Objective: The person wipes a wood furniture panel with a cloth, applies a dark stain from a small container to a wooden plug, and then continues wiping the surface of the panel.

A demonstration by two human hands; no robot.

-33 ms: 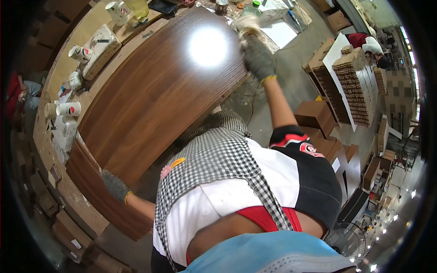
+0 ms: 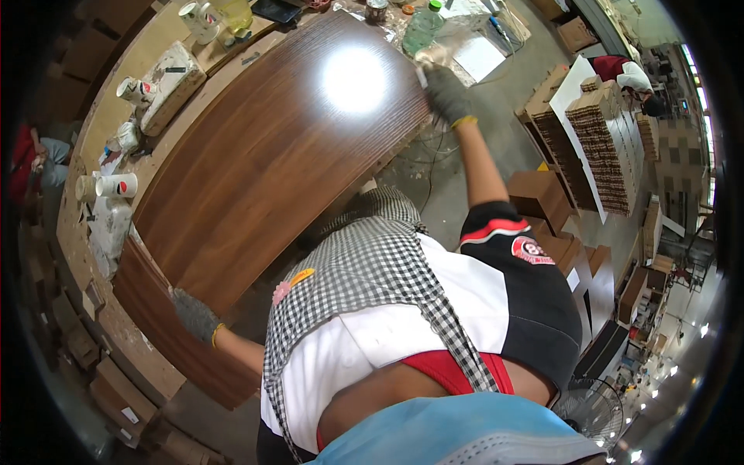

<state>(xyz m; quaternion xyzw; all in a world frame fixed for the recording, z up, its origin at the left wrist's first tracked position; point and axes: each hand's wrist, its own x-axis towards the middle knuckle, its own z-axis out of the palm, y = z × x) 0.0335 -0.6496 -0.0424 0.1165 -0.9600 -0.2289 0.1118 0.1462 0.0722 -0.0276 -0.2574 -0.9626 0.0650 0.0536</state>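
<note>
Around me is a workshop with a grey concrete floor (image 2: 496, 93). A long pale counter (image 2: 93, 132) runs along my left, cluttered with paper cups (image 2: 118, 185) and cans. To my right stand stacked brown panels (image 2: 604, 147) and cardboard boxes (image 2: 542, 194). A fan (image 2: 593, 411) sits low right; ceiling lights (image 2: 682, 349) glow beyond.

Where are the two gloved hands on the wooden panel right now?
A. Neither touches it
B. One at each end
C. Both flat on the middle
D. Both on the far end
B: the left hand grips the near corner of the wooden panel, and the right hand holds the far corner.
</note>
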